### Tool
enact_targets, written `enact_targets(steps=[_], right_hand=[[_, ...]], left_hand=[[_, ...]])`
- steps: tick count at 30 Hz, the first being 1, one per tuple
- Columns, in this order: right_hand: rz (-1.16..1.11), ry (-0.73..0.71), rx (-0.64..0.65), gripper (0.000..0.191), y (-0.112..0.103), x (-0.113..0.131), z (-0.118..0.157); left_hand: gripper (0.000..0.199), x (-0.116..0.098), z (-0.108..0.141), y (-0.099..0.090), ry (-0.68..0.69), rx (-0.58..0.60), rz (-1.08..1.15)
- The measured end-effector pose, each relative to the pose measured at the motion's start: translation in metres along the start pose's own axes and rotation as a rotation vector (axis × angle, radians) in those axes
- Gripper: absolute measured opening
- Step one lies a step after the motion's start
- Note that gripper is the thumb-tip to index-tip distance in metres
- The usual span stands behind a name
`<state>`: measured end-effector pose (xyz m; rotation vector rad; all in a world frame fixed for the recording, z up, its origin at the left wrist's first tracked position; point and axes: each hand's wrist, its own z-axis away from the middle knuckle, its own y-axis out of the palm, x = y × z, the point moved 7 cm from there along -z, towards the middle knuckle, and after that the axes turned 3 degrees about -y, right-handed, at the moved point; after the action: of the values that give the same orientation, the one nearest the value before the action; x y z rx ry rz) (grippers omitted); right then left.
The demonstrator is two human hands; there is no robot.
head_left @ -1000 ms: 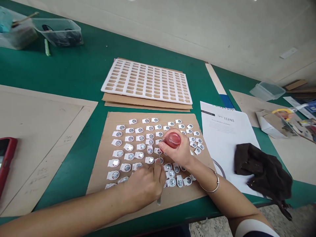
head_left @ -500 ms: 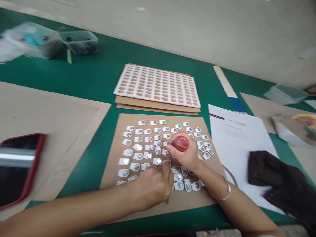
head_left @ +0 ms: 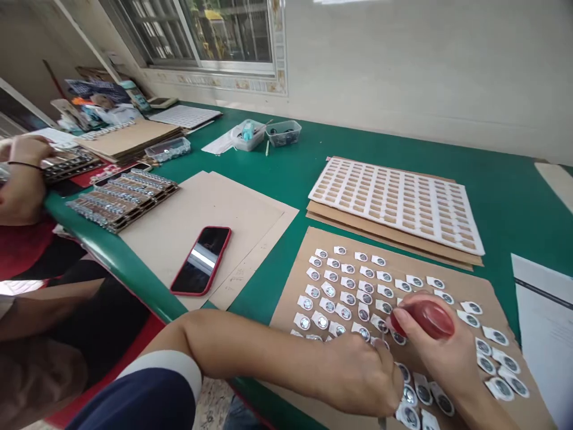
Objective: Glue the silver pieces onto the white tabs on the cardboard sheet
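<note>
My right hand (head_left: 447, 352) is wrapped round the bulbous red handle of a tool (head_left: 430, 318), its thin metal shaft pointing down towards my left fingers. Its tip is hidden. My left hand (head_left: 358, 373) is closed low over the cardboard sheet (head_left: 290, 280), fingers bent near the shaft; what they pinch is hidden. A narrow metal end shows below that hand. Loose rows of small white tabs with round silver discs (head_left: 347, 282) lie on the cardboard around both hands, and several more (head_left: 409, 395) sit crowded by my left fingers.
Behind the cardboard, a white slotted tray (head_left: 394, 197) lies on brown sheets. A red-cased phone (head_left: 202, 261) rests on paper to the left. Further left are a block of metal parts (head_left: 123, 200), plastic tubs (head_left: 284, 132) and another person's arm (head_left: 22, 179). Printed paper (head_left: 544, 334) lies right.
The view has swung left, bringing the window, the other person and the phone into fuller sight. Both hands stay together over the cardboard, the right still holding the red-handled tool.
</note>
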<state>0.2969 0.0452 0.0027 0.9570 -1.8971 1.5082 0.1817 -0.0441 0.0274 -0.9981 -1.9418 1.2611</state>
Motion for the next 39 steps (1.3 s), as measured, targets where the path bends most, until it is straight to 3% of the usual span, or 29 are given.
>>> enact_targets(steps=[7,9,12,23,29,39], right_hand=[[-0.119,0.029,-0.046,0.025,0.001,0.006,-0.001],[-0.202,0.037,-0.014,0.024,0.005,0.005,-0.003],[-0.263,0.04,0.031,0.024,0.009,0.0,-0.008],[-0.298,0.002,0.038,0.024,0.005,0.004,-0.011],[-0.256,-0.026,0.028,0.023,0.003,0.007,-0.012],[-0.266,-0.024,0.01,0.022,0.003,0.004,-0.011]], left_hand=[[0.018,-0.004,-0.004,0.01,0.052,0.145,0.114],[0.022,-0.002,-0.004,0.019,0.038,0.239,0.092],[0.028,0.001,-0.005,0.027,0.038,0.271,0.076],[0.035,0.001,-0.006,0.028,0.066,0.232,-0.029],[0.035,0.005,-0.005,0.03,-0.015,0.194,0.054],[0.037,0.001,-0.008,0.026,0.071,0.195,-0.03]])
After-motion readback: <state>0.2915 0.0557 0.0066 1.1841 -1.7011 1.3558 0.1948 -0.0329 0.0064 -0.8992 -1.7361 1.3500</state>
